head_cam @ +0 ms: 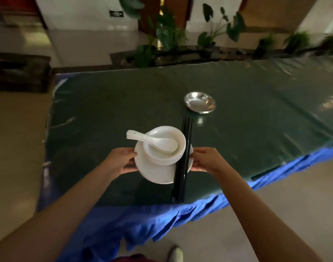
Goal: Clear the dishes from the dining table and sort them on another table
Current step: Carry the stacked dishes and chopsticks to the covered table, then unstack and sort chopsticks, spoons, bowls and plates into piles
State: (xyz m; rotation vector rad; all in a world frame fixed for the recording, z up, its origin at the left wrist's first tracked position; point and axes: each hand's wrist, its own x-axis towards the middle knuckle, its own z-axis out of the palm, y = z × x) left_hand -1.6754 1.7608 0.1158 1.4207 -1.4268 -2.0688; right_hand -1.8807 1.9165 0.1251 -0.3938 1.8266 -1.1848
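A stack of white plates (156,172) hangs above the near part of the dark green table (105,110). My left hand (122,160) grips its left rim and my right hand (205,160) its right rim. On the plates sit stacked white bowls (162,157), with white spoons (152,141) nested in the top bowl. Several black chopsticks (182,161) lie across the right side of the stack, sticking out front and back. A shiny steel bowl (199,104) stands alone on the table beyond the stack.
A blue cloth (152,222) hangs over the table's near edge. Potted plants (169,35) and a dark planter line the far side. A dark low bench (20,72) stands at the left. My shoe (175,254) shows on the tiled floor.
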